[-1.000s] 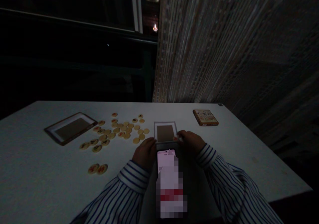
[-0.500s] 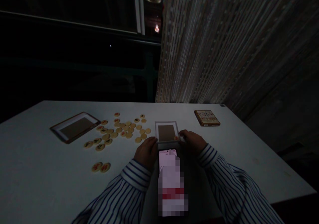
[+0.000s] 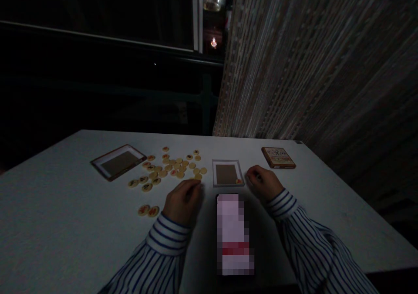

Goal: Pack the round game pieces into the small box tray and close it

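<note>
A small clear square tray [image 3: 242, 172] with a grey-brown base lies on the white table between my hands. One round xiangqi piece with a red character [image 3: 239, 181] sits in its near right corner. My left hand [image 3: 183, 200] rests left of the tray, apart from it, fingers curled in and nothing visible in them. Beyond its fingertips lie many wooden xiangqi pieces [image 3: 168, 167], some face down. My right hand [image 3: 265, 184] is just right of the tray, fingers curled loosely, with no object showing. Below the tray lies a lit phone [image 3: 230, 224], its screen partly blurred.
At the left lies a larger open tray or box lid [image 3: 141, 158] with a brown rim. A flat printed box [image 3: 278, 158] stands at the back right of the table [image 3: 81, 237]. Two red-marked pieces [image 3: 148, 211] lie near the left sleeve. A string curtain [image 3: 254, 67] hangs behind.
Both hands have let go of the small tray's sides and drawn outward, the left one towards the lower left. The whole view has shifted slightly. The pieces look the same.
</note>
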A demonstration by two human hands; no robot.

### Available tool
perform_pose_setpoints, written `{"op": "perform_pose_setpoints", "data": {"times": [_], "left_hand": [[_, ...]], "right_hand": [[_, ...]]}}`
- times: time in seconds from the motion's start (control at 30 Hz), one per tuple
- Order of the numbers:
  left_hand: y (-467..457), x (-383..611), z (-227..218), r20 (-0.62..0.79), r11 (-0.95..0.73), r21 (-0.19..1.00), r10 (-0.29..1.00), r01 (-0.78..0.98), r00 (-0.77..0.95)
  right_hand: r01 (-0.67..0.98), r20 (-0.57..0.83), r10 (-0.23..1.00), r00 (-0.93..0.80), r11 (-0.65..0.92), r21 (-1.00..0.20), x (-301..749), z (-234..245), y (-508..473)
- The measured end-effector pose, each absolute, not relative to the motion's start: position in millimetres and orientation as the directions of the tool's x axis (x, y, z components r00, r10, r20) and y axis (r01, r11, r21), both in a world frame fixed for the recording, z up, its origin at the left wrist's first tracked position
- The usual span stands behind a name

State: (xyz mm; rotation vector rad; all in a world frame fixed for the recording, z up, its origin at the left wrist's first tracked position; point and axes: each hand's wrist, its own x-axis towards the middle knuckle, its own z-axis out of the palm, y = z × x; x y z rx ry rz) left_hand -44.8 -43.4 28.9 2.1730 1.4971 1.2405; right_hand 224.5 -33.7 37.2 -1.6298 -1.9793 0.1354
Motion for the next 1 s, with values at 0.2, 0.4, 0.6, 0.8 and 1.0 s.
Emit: {"op": "perform_pose_setpoints", "data": {"times": [0.2,0.4,0.6,0.8,1.0], "left_hand": [[-54,-80,39,0.477,-0.302,0.651,0.877,0.697,-0.065],[-61,-117,44,0.441,-0.171,0.734,0.856,0.657,-0.269],[-70,-150,39,0.386,-0.075,0.761,0.851,0.644,-0.357],[-72,-172,19,0.401,-0.123,0.723,0.876,0.680,-0.268],[-72,-186,-5,0.404,-0.195,0.709,0.900,0.678,-0.162]], "right_hand": [[0.863,0.373,0.922,-0.108,0.273,-0.426,214,49,-35],[0.861,0.361,0.915,-0.180,0.324,-0.391,197,61,-35],[0.863,0.326,0.903,-0.281,0.386,-0.326,177,70,-32],[0.854,0.278,0.876,-0.394,0.461,-0.242,149,79,-26],[0.819,0.195,0.826,-0.529,0.557,-0.138,117,86,-22]]}}
